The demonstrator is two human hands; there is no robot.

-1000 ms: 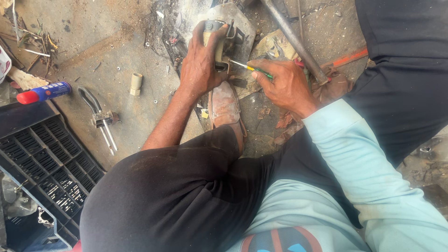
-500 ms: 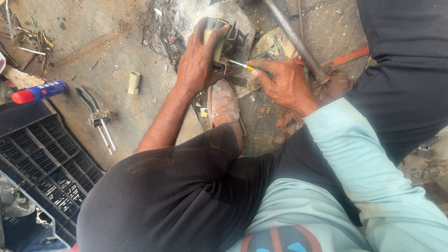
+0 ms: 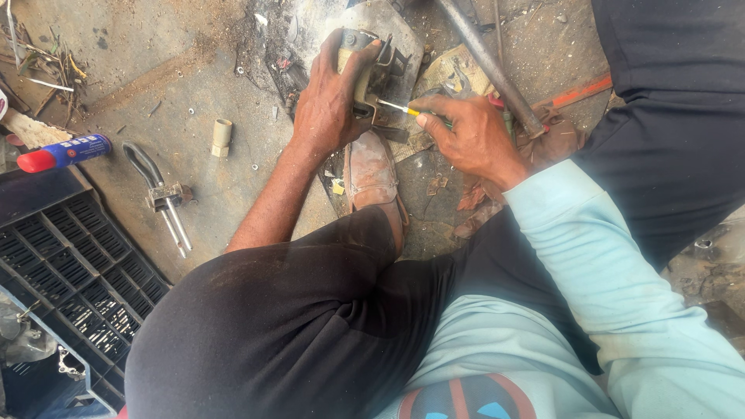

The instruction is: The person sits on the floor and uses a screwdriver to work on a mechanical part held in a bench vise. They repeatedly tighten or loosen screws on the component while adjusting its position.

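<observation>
Fingers [image 3: 353, 74] of our left hand [image 3: 326, 105] gripped a metal part [image 3: 371, 66].
Our right hand [image 3: 473, 136] pinched a screwdriver [image 3: 403, 109], tip touching it.

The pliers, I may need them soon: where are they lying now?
In the head view the pliers lie on the ground at left, beside the black grille, below the spray can, well clear of the left hand.

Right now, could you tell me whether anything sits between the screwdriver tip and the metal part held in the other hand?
Nothing visible does. The left hand grips the metal part, and the right hand holds the screwdriver, whose thin shaft runs straight to the part's side with no debris or fingers across it.
</observation>
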